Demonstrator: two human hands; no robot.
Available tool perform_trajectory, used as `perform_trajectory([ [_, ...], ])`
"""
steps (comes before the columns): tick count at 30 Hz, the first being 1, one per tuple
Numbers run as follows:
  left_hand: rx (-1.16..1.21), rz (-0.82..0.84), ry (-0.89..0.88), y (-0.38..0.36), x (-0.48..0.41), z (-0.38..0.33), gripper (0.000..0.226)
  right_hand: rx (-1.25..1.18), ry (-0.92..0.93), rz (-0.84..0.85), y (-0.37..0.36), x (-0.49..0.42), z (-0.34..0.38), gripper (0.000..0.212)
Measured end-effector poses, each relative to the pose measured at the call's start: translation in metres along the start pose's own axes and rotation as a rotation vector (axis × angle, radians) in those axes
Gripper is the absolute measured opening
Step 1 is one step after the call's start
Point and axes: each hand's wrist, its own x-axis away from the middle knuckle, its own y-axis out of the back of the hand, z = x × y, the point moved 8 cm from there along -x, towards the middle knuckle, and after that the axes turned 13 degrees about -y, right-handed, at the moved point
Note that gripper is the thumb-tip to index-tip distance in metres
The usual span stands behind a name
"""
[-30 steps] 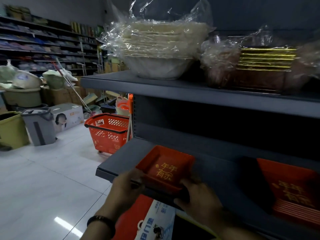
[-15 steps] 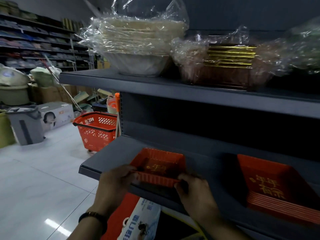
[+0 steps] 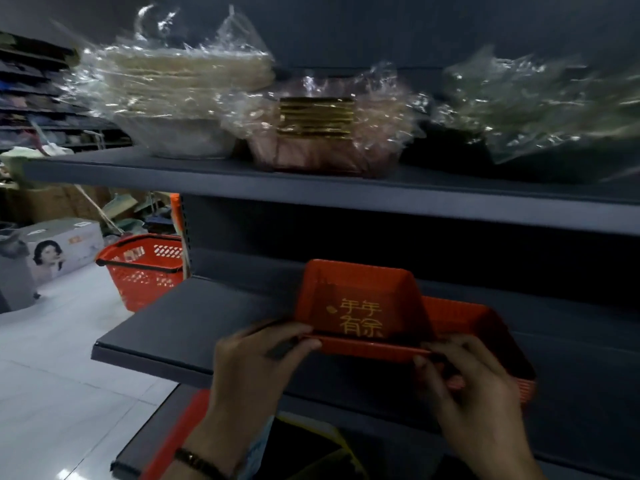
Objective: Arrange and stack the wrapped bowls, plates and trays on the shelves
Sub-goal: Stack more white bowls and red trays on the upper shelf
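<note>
Evidently mid-task: on the upper shelf three wrapped lots already stood side by side, namely pale bowls at the left, gold-rimmed plates touching them in the middle, and a blurred bundle apart at the right, its contents unreadable. A single red tray was not yet placed. It was held over the lower shelf, tilted with its printed inside toward the camera and its far rim raised. The left hand pinched the near left rim and the right hand the near right corner, so each grip was grasping the tray. A stack of like red trays lay on the same shelf just to the right, partly behind the held tray; whether the two touched could not be told. Nesting the tray onto that stack appeared to be the step left. Room overhead was bounded by the upper shelf's underside, with a dark gap above the tray's rim. The shelf's front edge ran beneath both hands, and its left end stopped above the floor, near a red basket.
</note>
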Motion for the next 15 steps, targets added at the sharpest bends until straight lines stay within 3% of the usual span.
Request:
perform_trajectory([
  [6, 0.160, -0.042, 0.051, -0.077, -0.004, -0.037, 0.019, 0.055, -0.082, -0.152, 0.059, -0.004, -0.050, 0.025],
  [15, 0.265, 0.096, 0.127, -0.164, -0.004, -0.048, 0.022, 0.247, -0.228, -0.204, 0.079, -0.020, -0.108, 0.025],
])
